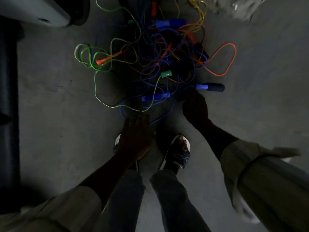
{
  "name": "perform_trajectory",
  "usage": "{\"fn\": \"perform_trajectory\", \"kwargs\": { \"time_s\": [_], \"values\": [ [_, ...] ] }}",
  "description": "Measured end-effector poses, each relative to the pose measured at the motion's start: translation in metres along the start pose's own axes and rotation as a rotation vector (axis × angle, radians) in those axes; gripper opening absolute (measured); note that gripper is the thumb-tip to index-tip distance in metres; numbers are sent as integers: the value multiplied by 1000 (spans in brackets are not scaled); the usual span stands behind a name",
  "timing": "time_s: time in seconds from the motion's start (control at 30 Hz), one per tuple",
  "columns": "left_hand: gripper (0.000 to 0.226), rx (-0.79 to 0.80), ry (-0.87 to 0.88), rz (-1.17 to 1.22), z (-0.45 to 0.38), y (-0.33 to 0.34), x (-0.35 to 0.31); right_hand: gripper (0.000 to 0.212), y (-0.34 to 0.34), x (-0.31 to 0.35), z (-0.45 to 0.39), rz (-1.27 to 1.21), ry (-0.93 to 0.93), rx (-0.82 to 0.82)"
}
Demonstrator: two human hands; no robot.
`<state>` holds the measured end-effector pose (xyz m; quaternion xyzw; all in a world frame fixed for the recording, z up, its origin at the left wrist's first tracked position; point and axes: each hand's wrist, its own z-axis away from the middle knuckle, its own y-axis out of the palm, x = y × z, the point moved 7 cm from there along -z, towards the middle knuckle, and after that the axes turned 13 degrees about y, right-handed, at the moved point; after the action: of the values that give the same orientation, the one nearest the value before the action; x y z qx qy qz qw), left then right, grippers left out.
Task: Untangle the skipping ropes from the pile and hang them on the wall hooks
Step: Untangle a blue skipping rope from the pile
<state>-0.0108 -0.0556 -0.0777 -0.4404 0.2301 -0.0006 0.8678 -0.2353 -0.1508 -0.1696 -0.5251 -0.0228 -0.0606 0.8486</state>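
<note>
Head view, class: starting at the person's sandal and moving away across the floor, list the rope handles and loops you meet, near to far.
Sandal → blue handle → green handle → orange loop → large blue handle.

Tangled pile of skipping ropes on floor: green, blue, orange, yellow cords, handles mixed in.

Floor: plain dull grey. Pile of ropes: green, blue, orange and yellow cords mixed. Handles: one green, one orange, one blue with a black grip. Slide sandal: navy strap, white sole. Sleeves: pale khaki.
</note>
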Motion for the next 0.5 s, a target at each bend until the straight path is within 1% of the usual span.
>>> {"fn": "perform_trajectory", "kwargs": {
  "time_s": [0.1, 0.17, 0.2, 0.23, 0.3, 0.33, 0.37, 0.4, 0.43, 0.5],
  "values": [
    [73, 19, 2, -10, -14, 27, 10, 40, 4, -10, -39, 96, 8, -88],
    [72, -32, 14, -10, -23, 33, 14, 39, 0, -12, -48, 147, -2, -146],
    [70, -58, 15, 5, -26, 34, 15, 39, 4, -14, -55, 135, -1, -152],
    [69, -60, 11, 23, -29, 32, 14, 37, 1, -10, -58, 155, -1, -115],
    [67, -116, 14, 40, -32, 29, 12, 34, 7, -10, -61, 176, -23, -88],
    [67, -143, 9, 59, -30, 28, 11, 35, 12, -10, -61, 188, -61, -80],
    [66, -146, -6, 98, -29, 24, 7, 37, 12, -10, -56, 217, -75, -36],
    [66, -162, -25, 129, -27, 23, 4, 39, 15, -13, -54, 234, -103, -37],
    [66, -170, -44, 166, -26, 23, 1, 41, 12, -14, -50, 235, -108, -50],
    [60, -128, -77, 225, -25, 15, -6, 47, 10, -20, -40, 194, -95, -18]
  ]
}}
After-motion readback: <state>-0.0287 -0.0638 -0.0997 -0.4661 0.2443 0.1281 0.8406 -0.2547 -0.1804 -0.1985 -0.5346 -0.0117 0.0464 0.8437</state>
